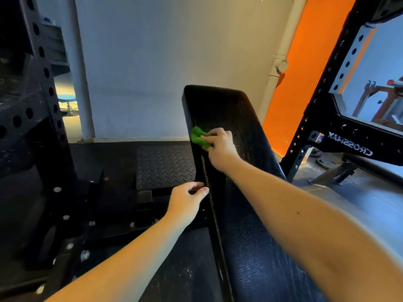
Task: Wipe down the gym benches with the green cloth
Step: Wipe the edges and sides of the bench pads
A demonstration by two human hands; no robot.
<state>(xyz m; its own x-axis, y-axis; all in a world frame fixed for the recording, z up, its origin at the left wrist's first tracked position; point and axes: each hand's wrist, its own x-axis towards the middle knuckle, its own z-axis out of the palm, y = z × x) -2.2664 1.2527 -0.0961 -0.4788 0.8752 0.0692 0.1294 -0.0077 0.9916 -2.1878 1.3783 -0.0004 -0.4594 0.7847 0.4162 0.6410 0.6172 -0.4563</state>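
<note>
hands, two, bare, well apart along one bench. right hand (220,147): arm stretched forward, fingers curled over a crumpled green cloth (198,137), pressing it onto the upper part of the pad near its left edge; the cloth shows past the fingertips on the left. left hand (185,201): lower down and nearer the camera, fingers loosely curled, thumb and forefinger tips at the pad's left side edge; whether they pinch that edge or only touch it cannot be told. gym bench (229,110): black textured pad, inclined, running from the bottom of the view up toward the wall, rounded top end. diamond-plate mat (163,168): black, on the floor left of the bench, by the wall. left rack upright (43,62): black, with a row of round holes, bolted base plates below it. right rack (349,147): black, holed uprights, crossbar lettered "crossmax" in reverse. white pipe (281,68): runs down the wall corner behind the bench. orange wall panel (309,73): just right of the pipe.
</note>
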